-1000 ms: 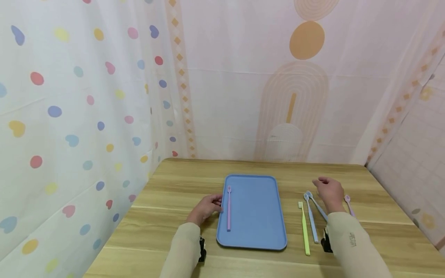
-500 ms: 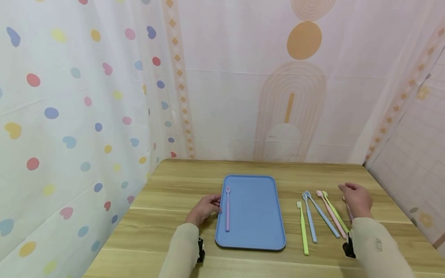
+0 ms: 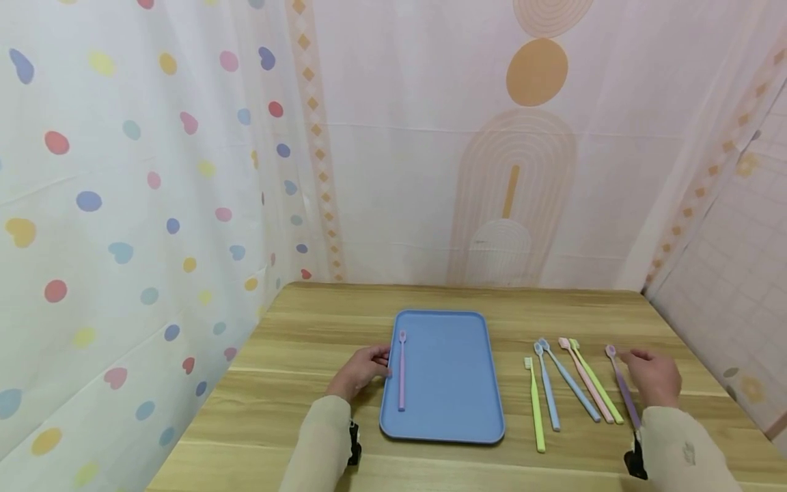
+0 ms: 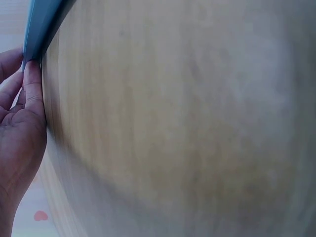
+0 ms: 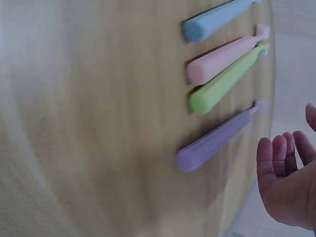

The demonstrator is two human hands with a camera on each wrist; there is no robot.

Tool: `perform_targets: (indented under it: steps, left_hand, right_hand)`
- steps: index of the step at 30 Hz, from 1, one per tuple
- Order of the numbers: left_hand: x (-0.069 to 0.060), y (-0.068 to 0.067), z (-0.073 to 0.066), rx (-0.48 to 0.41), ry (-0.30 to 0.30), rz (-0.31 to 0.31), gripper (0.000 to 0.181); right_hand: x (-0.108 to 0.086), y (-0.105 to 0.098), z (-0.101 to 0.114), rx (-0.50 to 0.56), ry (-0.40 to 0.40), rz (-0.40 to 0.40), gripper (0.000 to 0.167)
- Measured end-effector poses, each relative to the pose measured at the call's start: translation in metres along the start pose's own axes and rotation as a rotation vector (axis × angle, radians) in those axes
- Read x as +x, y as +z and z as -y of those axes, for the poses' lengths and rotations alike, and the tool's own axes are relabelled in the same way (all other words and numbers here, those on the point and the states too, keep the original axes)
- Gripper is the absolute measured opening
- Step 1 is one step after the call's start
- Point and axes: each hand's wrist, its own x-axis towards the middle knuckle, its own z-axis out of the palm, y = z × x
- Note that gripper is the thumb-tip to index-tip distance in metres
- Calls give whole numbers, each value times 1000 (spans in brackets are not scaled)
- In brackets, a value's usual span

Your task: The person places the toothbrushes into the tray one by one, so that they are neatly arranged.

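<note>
A blue tray (image 3: 443,383) lies on the table with a light purple toothbrush (image 3: 402,372) along its left side. My left hand (image 3: 359,372) rests at the tray's left edge; in the left wrist view, fingers of the left hand (image 4: 22,123) touch the rim (image 4: 42,24). Just right of a darker purple toothbrush (image 3: 625,386), my right hand (image 3: 654,376) holds nothing. The right wrist view shows the right hand (image 5: 289,187) with fingers apart, beyond the purple toothbrush (image 5: 215,140).
Between tray and right hand lie a green toothbrush (image 3: 537,410), two blue ones (image 3: 549,393) (image 3: 572,383), a pink one (image 3: 590,386) and another green one (image 3: 599,386). Patterned curtains (image 3: 393,171) stand behind the wooden table (image 3: 277,424) and at its sides.
My right hand has moved right, past the pink and second green toothbrushes, then past the darker purple one, uncovering them. My left hand stays at the tray edge.
</note>
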Motion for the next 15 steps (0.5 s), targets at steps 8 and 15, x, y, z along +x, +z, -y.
perform_targets:
  steps: [8,15]
  left_hand:
    - [1,1,2,-2,-5,-9,56]
    - [2,1,2,7,-3,-10,56]
  right_hand:
    - [0,3,-20,8,74,32,59]
    - [3,11,-33,45,123,37,59]
